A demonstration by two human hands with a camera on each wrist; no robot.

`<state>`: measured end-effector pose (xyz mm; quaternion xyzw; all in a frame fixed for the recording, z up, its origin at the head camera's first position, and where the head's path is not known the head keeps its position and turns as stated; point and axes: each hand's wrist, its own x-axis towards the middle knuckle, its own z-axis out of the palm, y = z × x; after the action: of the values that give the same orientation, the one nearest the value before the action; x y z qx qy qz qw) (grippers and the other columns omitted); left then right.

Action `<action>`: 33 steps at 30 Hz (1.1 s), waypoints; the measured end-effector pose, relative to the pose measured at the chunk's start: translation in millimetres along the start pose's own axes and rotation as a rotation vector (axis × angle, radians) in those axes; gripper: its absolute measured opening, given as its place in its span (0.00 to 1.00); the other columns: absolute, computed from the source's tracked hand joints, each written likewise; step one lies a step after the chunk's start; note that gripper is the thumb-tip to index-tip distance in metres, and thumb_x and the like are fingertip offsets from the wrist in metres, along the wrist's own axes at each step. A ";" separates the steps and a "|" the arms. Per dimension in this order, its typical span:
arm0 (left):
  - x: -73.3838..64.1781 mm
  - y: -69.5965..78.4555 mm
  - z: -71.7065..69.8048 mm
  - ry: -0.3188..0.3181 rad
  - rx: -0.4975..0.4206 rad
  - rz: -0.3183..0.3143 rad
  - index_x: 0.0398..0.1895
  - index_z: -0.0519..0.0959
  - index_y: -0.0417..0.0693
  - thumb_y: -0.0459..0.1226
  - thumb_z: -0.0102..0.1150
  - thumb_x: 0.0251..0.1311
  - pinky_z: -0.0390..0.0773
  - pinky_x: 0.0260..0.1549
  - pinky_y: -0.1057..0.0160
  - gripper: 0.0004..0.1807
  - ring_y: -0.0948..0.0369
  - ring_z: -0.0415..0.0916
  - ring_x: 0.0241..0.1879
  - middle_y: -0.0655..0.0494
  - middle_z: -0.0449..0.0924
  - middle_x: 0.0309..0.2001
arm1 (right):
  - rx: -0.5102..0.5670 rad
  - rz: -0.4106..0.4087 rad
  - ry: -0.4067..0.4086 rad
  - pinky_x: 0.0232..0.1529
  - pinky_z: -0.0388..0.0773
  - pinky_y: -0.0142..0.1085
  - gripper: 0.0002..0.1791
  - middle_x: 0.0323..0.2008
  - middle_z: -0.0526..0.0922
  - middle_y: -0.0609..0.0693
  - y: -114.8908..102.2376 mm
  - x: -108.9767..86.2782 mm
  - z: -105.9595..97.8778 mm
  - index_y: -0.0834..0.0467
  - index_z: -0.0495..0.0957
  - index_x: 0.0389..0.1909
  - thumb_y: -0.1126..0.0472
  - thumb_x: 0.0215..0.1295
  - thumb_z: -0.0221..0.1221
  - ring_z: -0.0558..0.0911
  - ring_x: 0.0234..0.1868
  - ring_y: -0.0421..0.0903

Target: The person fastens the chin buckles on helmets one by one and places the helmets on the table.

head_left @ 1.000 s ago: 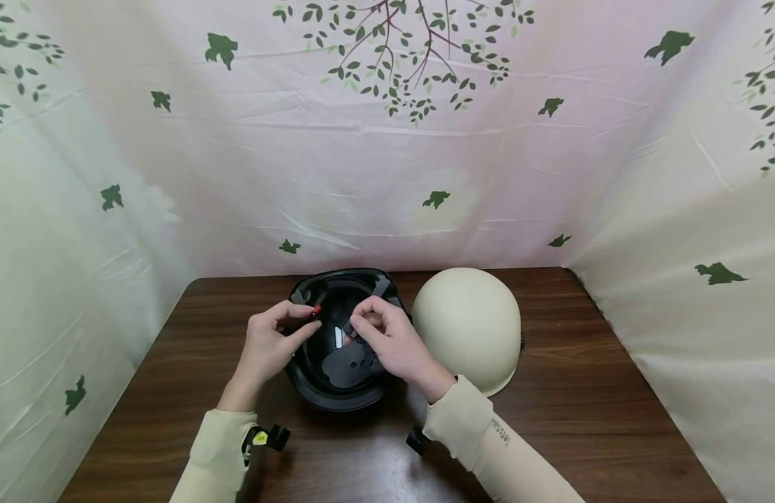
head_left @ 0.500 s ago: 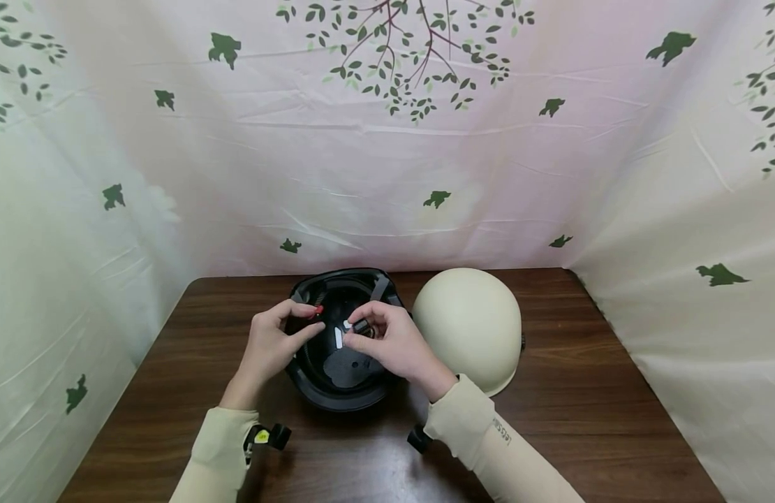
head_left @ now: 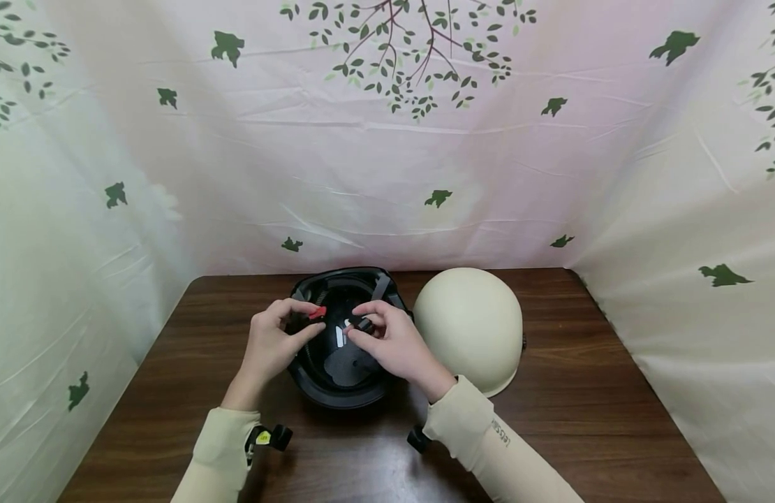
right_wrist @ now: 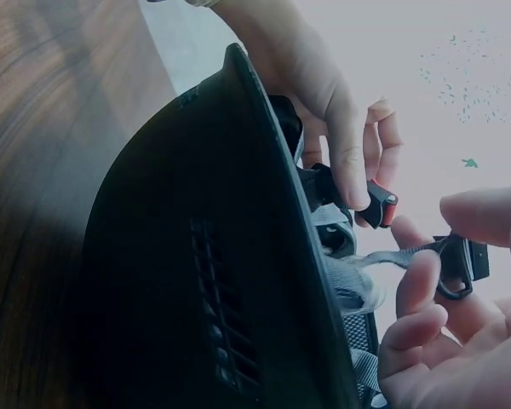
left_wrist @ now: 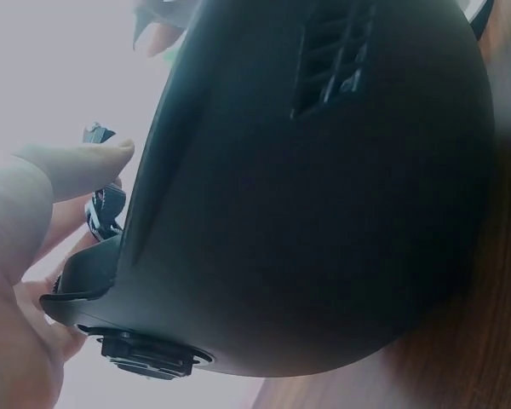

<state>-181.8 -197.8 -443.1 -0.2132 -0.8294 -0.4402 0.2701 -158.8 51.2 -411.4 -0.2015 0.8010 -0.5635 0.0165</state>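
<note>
A black helmet (head_left: pixel 343 398) lies upside down on the table, its hollow facing up and grey straps inside. At its left rim, my left hand (head_left: pixel 269 342) pinches a red and black buckle half (head_left: pixel 317 313) between thumb and fingers. Over the hollow's right side, my right hand (head_left: pixel 396 342) holds a black buckle half (right_wrist: pixel 477 260) on a grey strap (right_wrist: pixel 392 257), thumb on one side and fingers curled on the other. The right wrist view shows the two buckle halves a short gap apart. In the left wrist view, the helmet's outer shell (left_wrist: pixel 324 213) hides part of the left fingers.
Close to the right of the black helmet, a cream helmet (head_left: pixel 469 328) rests dome up. Both stand near the back edge of the brown wooden table (head_left: pixel 337 461). A pale cloth (head_left: pixel 362 168) printed with leaves and birds hangs behind and along the sides.
My right fingers have turned the black buckle half, which now shows between thumb and fingers. More of the red on the left buckle half shows. The helmets have stayed in place.
</note>
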 end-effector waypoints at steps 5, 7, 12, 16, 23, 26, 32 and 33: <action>1.1 -1.9 0.8 -0.005 -0.024 0.014 0.41 0.88 0.52 0.31 0.84 0.49 0.74 0.28 0.65 0.17 0.58 0.75 0.33 0.59 0.89 0.41 | -0.032 -0.021 0.017 0.29 0.74 0.32 0.15 0.34 0.88 0.46 -0.2 0.1 -0.5 0.53 0.84 0.58 0.59 0.73 0.66 0.76 0.28 0.43; 1.5 -2.7 1.2 -0.012 -0.027 0.019 0.41 0.88 0.53 0.31 0.84 0.48 0.74 0.28 0.67 0.17 0.60 0.75 0.33 0.60 0.89 0.41 | -0.047 -0.035 0.018 0.28 0.75 0.33 0.15 0.35 0.87 0.46 -0.2 0.2 -0.8 0.51 0.85 0.58 0.60 0.73 0.66 0.77 0.28 0.44; 1.8 -2.5 1.7 -0.034 -0.018 0.018 0.41 0.87 0.53 0.33 0.84 0.48 0.78 0.29 0.67 0.18 0.62 0.76 0.33 0.61 0.88 0.38 | -0.082 -0.053 0.028 0.29 0.77 0.34 0.15 0.43 0.83 0.49 -1.5 -0.7 -1.3 0.50 0.86 0.57 0.61 0.72 0.67 0.78 0.31 0.44; 1.8 -2.1 2.0 -0.045 -0.016 0.011 0.43 0.87 0.53 0.33 0.83 0.50 0.78 0.27 0.67 0.17 0.62 0.76 0.31 0.61 0.87 0.37 | -0.085 -0.051 0.035 0.30 0.77 0.35 0.15 0.46 0.82 0.51 -1.1 -0.5 -1.2 0.51 0.86 0.57 0.60 0.71 0.68 0.78 0.32 0.44; 0.7 -1.1 1.6 -0.060 -0.022 0.009 0.43 0.88 0.53 0.33 0.82 0.53 0.79 0.28 0.67 0.16 0.63 0.77 0.29 0.61 0.88 0.39 | -0.076 -0.031 0.040 0.29 0.75 0.34 0.17 0.37 0.80 0.49 0.7 0.5 -0.2 0.51 0.84 0.61 0.60 0.73 0.66 0.77 0.32 0.46; 0.1 -0.9 1.5 -0.064 -0.036 0.009 0.43 0.88 0.53 0.33 0.82 0.53 0.81 0.29 0.65 0.15 0.62 0.79 0.30 0.61 0.89 0.41 | -0.054 -0.026 0.040 0.29 0.75 0.34 0.19 0.36 0.80 0.48 2.3 1.1 0.9 0.50 0.82 0.63 0.61 0.74 0.65 0.77 0.32 0.47; 0.3 -1.7 0.1 -0.071 -0.040 0.031 0.46 0.88 0.52 0.31 0.82 0.52 0.83 0.32 0.65 0.18 0.61 0.82 0.37 0.59 0.89 0.43 | -0.035 -0.015 0.040 0.29 0.73 0.33 0.16 0.31 0.78 0.49 2.9 1.7 2.6 0.54 0.83 0.60 0.61 0.73 0.65 0.76 0.32 0.47; 0.5 -1.6 -0.2 -0.075 -0.034 0.038 0.48 0.88 0.51 0.31 0.82 0.52 0.82 0.32 0.65 0.19 0.61 0.82 0.37 0.59 0.89 0.43 | -0.038 -0.014 0.036 0.29 0.74 0.33 0.15 0.30 0.78 0.50 2.6 1.6 2.7 0.54 0.84 0.59 0.61 0.73 0.65 0.76 0.31 0.47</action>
<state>-183.1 -198.8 -443.6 -0.2498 -0.8272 -0.4405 0.2436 -160.4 49.0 -414.5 -0.1973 0.8104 -0.5516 -0.0056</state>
